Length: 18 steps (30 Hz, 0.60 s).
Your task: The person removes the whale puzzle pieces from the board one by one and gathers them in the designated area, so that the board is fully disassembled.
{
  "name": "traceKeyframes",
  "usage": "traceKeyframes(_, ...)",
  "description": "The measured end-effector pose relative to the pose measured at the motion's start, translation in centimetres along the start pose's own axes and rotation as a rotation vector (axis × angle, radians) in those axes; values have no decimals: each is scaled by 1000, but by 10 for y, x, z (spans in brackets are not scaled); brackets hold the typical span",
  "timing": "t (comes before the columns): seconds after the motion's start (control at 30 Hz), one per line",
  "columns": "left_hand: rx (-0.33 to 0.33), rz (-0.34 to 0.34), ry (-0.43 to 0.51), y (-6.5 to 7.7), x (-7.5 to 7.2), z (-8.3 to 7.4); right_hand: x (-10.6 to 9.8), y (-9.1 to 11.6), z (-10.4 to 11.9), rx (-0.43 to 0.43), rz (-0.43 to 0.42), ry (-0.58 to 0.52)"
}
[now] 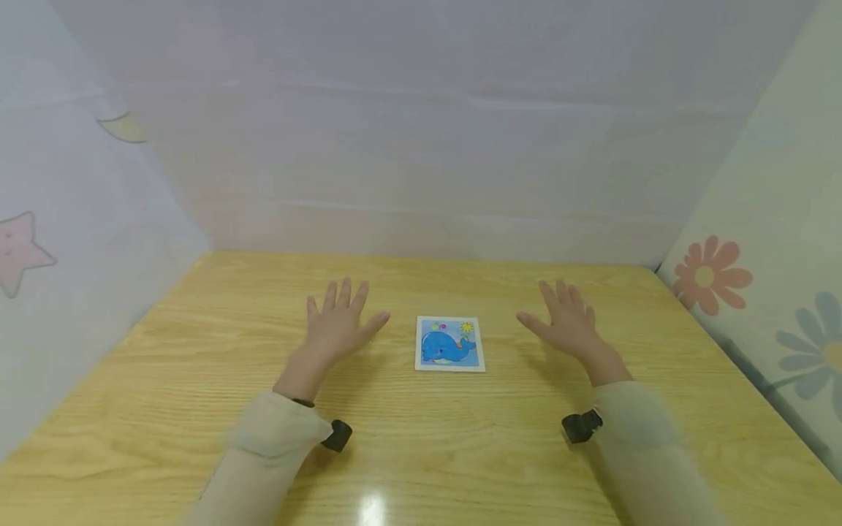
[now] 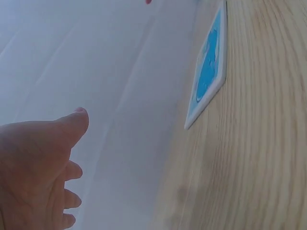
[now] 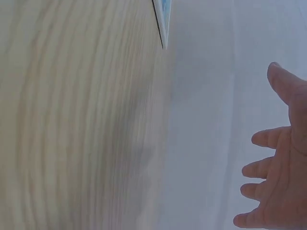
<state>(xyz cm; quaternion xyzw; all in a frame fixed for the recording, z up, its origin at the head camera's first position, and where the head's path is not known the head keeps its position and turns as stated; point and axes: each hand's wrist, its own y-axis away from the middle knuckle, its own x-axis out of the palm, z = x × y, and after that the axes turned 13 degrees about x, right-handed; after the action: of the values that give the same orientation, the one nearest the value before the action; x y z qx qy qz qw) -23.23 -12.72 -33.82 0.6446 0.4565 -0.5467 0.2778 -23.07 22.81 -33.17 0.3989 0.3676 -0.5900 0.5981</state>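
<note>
Left hand (image 1: 337,330) and right hand (image 1: 567,323): fingers spread wide, holding nothing. Whale picture tile (image 1: 450,345) lies flat on the wood table (image 1: 447,453), between the hands and touching neither. Head view gives the full print, including the yellow sun (image 1: 467,327); left wrist adds the tile's thick white edge, right wrist catches only a corner. Wrist views show both hands up off the table. Red speck (image 2: 148,1) top of left wrist view: maybe a fingertip, too small to tell.
</note>
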Motion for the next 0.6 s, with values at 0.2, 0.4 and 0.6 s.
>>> traceKeyframes(0.2, 26, -8, 16, -13, 13, -15, 15, -8, 18, -25, 14, -22)
traceKeyframes(0.4, 89, 18, 3, -24, 35, -29, 32, -20, 27, -69, 55, -124)
traceKeyframes(0.6, 160, 59, -47, -25, 54, -39, 49, -26, 30, -33, 156, -239)
